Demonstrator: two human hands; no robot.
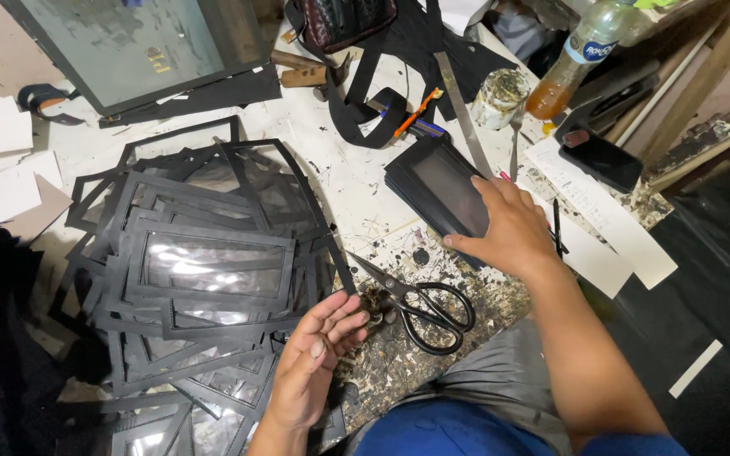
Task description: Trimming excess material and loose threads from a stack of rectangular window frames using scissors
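We saw the right hand (513, 228) lying flat, fingers spread, on a stack (441, 190) of black frames at the table's (340, 169) middle, pressing it without gripping. The left hand (314, 355) hung open, palm up, empty, just beside a sprawling pile (204, 270) of black frames with clear windows. Scissors (420, 304) lay shut between both hands. A bottle (580, 55) and a phone (600, 158) stood farther right.
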